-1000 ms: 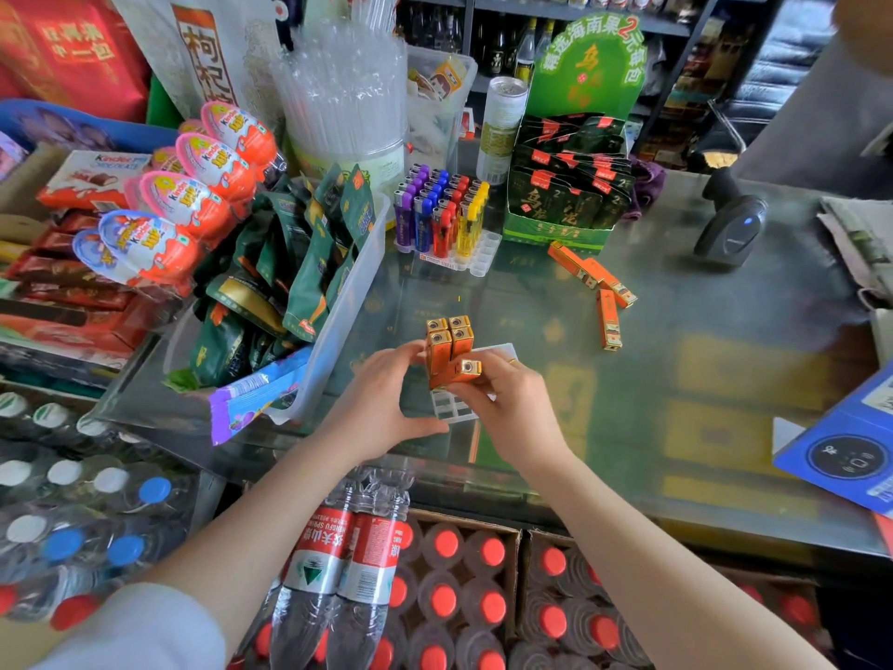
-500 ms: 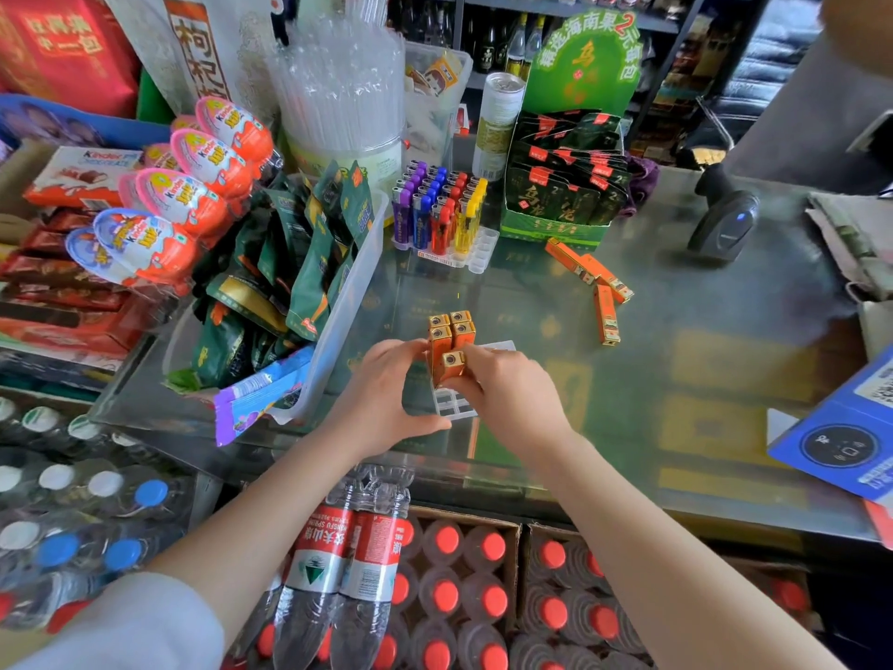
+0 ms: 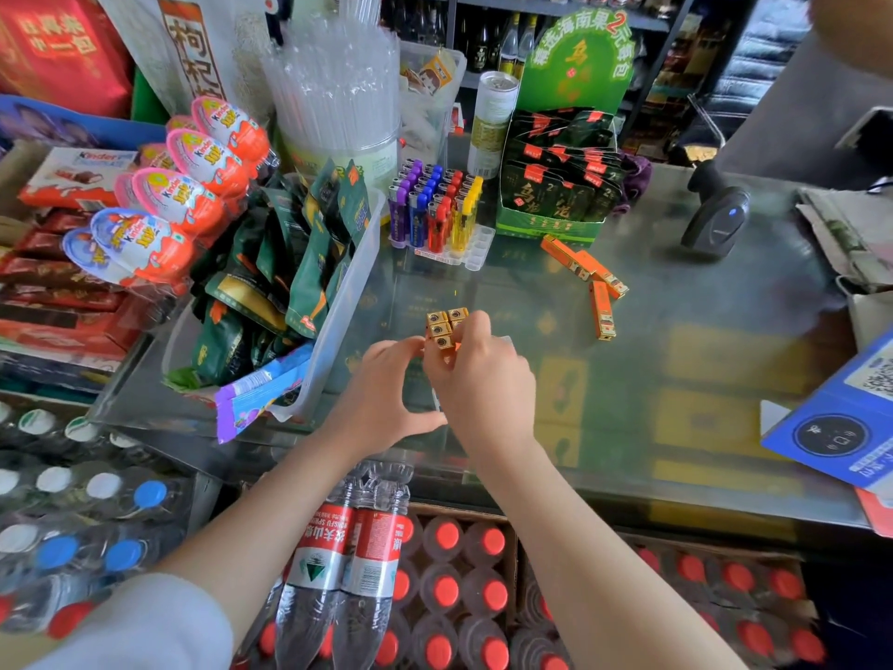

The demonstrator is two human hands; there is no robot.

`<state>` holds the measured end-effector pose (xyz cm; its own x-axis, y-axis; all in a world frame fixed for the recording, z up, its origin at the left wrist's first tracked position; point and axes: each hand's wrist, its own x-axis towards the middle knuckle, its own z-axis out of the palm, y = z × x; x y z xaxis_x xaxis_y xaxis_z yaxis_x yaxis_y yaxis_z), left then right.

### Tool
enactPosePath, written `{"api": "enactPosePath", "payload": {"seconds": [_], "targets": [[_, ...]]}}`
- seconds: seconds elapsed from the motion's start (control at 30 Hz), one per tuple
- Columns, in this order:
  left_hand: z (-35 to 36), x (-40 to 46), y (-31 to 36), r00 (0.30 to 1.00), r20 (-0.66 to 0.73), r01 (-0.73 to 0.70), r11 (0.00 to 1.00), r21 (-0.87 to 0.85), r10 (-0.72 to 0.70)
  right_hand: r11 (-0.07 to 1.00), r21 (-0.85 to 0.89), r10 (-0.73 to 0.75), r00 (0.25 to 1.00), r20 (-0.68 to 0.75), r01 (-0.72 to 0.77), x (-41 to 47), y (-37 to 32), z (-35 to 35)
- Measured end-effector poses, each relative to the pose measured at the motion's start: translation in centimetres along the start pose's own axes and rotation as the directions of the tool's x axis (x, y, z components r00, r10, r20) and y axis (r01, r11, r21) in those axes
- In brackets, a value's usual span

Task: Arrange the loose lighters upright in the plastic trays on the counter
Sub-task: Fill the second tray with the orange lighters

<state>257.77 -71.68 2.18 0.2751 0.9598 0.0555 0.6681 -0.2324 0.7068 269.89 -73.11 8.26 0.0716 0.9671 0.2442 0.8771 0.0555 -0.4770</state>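
Observation:
Several orange lighters (image 3: 447, 321) with gold tops stand upright together in a small clear tray (image 3: 505, 339), which my hands mostly hide. My right hand (image 3: 478, 379) pinches one orange lighter (image 3: 442, 342) at the front of that cluster. My left hand (image 3: 386, 389) curls round the tray's left side, fingertips against the cluster and thumb at the near edge. Three loose orange lighters (image 3: 601, 309) lie flat on the glass counter to the right. Further back, a second clear tray (image 3: 476, 251) holds upright purple, blue, red and yellow lighters (image 3: 435, 210).
A clear bin of green snack packets (image 3: 357, 263) stands left of my hands. A green box of tea packets (image 3: 555, 195) and a barcode scanner (image 3: 715, 220) sit at the back. A blue card (image 3: 841, 427) lies at right. Bottled water crates stand below the counter.
The lighter in my right hand has gone from tilted sideways to upright against the cluster. My right hand moved up over the tray; my left hand stayed at the tray's side.

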Motion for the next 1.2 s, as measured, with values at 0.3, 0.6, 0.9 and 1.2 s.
{"api": "enactPosePath", "payload": {"seconds": [0.3,0.6,0.9,1.2], "targets": [[0.1,0.9,0.6,1.000,0.011,0.021,0.997,0.073,-0.022,0.908,0.385,0.167,0.986,0.026,-0.164,2.2,7.2,-1.9],[0.6,2.6,1.1,0.998,0.063,0.021,0.992,0.125,-0.029,0.933,-0.092,0.331,0.932,-0.147,-0.347,8.2,15.5,-0.8],[0.5,2.7,1.4,0.998,0.055,0.014,0.990,0.142,-0.022,0.856,-0.412,0.358,0.933,0.041,-0.311,10.3,14.9,-0.6],[0.4,1.4,0.7,1.000,0.010,-0.020,0.994,0.108,0.019,0.965,0.263,-0.052,0.993,0.102,0.023,4.0,10.4,-2.4]]}}
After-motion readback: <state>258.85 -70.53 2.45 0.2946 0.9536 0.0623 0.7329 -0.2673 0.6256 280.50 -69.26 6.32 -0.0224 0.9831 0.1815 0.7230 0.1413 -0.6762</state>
